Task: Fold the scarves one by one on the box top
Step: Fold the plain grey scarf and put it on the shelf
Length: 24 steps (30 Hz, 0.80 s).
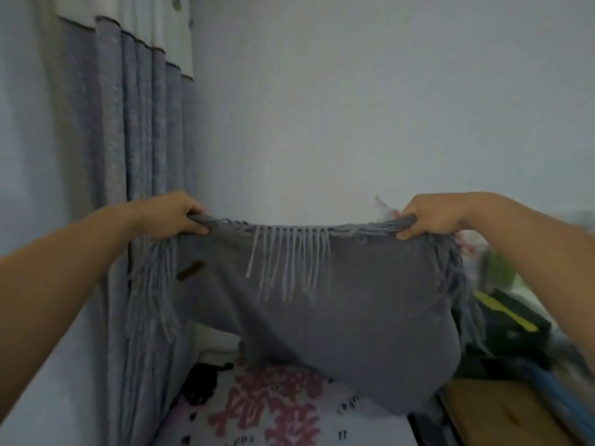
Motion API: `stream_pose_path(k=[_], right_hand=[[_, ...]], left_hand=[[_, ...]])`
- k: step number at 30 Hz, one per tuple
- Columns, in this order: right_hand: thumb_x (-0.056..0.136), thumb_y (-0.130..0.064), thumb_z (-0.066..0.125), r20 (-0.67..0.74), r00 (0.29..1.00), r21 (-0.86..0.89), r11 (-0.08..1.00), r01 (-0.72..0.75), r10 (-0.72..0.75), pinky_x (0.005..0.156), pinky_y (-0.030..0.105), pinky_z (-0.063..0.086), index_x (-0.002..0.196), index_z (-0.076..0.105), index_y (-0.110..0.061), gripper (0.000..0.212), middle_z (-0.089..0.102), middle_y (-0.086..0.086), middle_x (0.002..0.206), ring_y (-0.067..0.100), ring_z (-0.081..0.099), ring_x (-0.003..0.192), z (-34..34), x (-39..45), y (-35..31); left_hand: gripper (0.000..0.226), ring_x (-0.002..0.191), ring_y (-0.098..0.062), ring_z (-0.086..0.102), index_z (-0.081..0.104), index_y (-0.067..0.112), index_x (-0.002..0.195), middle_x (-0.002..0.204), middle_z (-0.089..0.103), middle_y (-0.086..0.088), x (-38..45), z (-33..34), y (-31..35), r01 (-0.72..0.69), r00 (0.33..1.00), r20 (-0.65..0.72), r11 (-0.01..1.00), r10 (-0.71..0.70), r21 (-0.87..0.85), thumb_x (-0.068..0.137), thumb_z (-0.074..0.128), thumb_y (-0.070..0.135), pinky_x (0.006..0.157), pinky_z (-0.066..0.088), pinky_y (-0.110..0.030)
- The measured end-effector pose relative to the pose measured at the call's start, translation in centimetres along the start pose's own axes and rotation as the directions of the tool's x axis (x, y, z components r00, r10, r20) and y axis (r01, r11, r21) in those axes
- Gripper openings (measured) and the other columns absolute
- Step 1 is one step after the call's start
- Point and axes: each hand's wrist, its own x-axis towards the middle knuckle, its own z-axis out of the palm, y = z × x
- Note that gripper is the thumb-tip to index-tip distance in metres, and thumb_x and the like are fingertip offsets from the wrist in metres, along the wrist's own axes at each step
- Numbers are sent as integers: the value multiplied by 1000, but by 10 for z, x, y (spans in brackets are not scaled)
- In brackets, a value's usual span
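— Two hands up, both gripping: our left hand [175, 217] and right hand [428, 218] each have fingers curled round a top corner of the scarf [322, 317], holding it stretched in the air.

— Where does it hang?

— Above the box top [273, 410] (the white surface with pink print), its lower fold sagging close to the far edge; whether it touches we cannot tell.

— How will it handle?

— Soft and light, we judge: it droops between our grips, and the fringe [289, 265] dangles loose. It should fold without resistance but slump and wrinkle easily.

— Best hold?

— At the corners, as now, keeping the top edge taut; the tassels could snag fingers, so we would pinch the cloth itself.
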Motion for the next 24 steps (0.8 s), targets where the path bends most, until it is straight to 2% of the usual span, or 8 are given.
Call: stream_pose_path(k=[2,5,7,13,16,18,21,24], right_hand=[[92,-34,70,219,976,52,998,-21,9,61,15,44,82,73,-24,14,72,-10,80,6,65,73,72,-12,16],[96,-24,67,382,923,115,988,-100,49,78,27,49,91,73,-22,7,68,-5,93,13,62,86,173,-27,49],[97,-15,64,379,919,128,977,-172,112,90,38,48,98,73,-15,8,68,3,101,24,62,101,225,-32,70],[98,-2,49,246,945,253,927,-277,215,78,33,46,88,62,-20,25,62,6,101,25,58,98,307,-49,99],[98,-2,42,98,967,330,909,-254,235,87,41,49,96,56,-15,20,61,11,102,29,59,96,328,-56,93],[100,-9,44,-3,988,316,937,-146,155,81,43,50,100,50,-12,7,62,13,96,32,60,89,339,-67,81],[99,-43,55,48,997,107,993,52,-57,64,40,49,104,43,-20,26,59,4,84,25,61,74,349,-90,63],[97,-39,53,267,951,-294,926,236,-157,53,36,41,113,36,-25,27,60,-1,79,22,60,66,373,-110,68]], left_hand=[[30,58,11,56,61,31,67,58,63,24,-25,79,0,39,986,165,997,-26,-74,92,72,18,57,39,-11],[35,50,7,49,57,26,66,53,55,18,-56,189,-3,133,939,333,985,-89,-112,95,67,10,49,34,-12],[28,61,-2,54,61,18,70,64,60,10,-67,244,-9,171,910,400,978,-111,-117,97,64,9,52,33,-15],[17,74,-9,53,65,16,81,81,59,7,-85,316,-7,180,752,650,982,-106,-49,97,63,10,67,44,-22],[8,91,-18,53,61,7,101,92,55,2,-98,340,-13,259,786,582,966,-208,-5,101,54,11,82,45,-30],[15,97,-27,56,59,5,106,98,57,-6,-117,361,-15,447,843,396,884,-363,-140,100,45,1,69,42,-28],[30,87,-32,55,54,9,114,101,59,-15,-159,388,0,618,759,117,652,-640,-439,96,34,-6,71,43,-34],[30,83,-33,61,49,16,123,95,60,-13,-205,406,1,420,908,120,867,-402,-268,97,47,2,71,49,-39]])
